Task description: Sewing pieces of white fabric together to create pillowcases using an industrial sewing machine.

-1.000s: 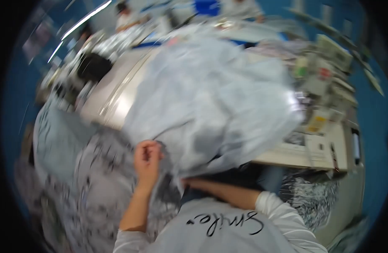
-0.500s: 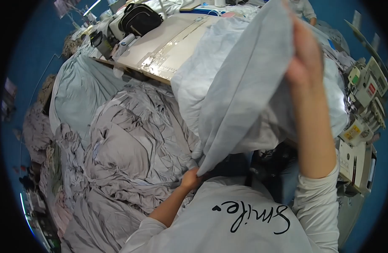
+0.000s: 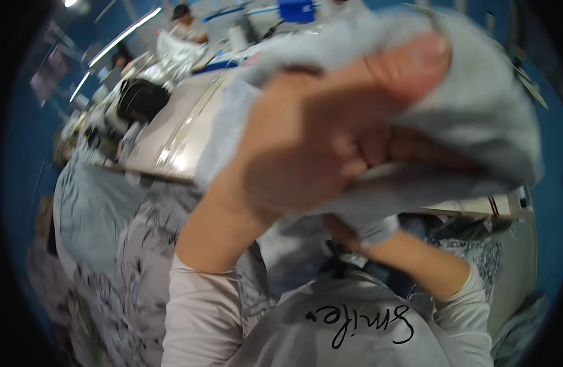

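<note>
Bunching a pale grey cloth (image 3: pixel 477 116) up near the camera, the left hand (image 3: pixel 318 147) has its grip closed on the fabric, above the worktop (image 3: pixel 171 140). Below, the right hand (image 3: pixel 348 229) is mostly hidden by cloth; its grip cannot be told.

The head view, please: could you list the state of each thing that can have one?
left hand: raised close to the camera, shut on the pale grey cloth
pale grey cloth: lifted, bunched in the grip
right hand: mostly hidden under the cloth, grip unclear
patterned fabric pile: heaped, crumpled, lower left
work table: partly covered by the cloth
</note>
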Demonstrator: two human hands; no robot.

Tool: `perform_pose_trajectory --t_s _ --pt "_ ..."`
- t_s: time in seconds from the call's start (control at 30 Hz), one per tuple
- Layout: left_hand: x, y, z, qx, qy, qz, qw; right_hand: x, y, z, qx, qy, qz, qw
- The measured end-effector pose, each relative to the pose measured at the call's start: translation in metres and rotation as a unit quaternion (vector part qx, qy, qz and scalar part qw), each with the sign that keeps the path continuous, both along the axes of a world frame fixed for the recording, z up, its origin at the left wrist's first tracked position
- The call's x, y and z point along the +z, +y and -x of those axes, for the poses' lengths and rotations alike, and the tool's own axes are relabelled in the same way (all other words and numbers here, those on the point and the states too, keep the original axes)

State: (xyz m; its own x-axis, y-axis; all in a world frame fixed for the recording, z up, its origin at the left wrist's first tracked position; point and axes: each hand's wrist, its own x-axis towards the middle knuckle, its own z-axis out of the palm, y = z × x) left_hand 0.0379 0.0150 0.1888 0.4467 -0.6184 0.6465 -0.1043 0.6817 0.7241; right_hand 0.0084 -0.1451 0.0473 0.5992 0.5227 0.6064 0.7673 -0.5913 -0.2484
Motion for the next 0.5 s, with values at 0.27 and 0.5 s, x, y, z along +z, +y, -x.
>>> perform_pose_trajectory --t_s 0.27,0.5 --pt "-0.005 0.033 -0.076 -0.21 -0.352 -0.394 0.823 0.041 -0.148 0.034 -0.142 0.109 0.097 0.979" --pt "-0.143 0.035 -0.11 0.474 -0.377 -0.548 0.577 -0.185 -0.13 0.117 -0.226 0.513 0.258 0.787"
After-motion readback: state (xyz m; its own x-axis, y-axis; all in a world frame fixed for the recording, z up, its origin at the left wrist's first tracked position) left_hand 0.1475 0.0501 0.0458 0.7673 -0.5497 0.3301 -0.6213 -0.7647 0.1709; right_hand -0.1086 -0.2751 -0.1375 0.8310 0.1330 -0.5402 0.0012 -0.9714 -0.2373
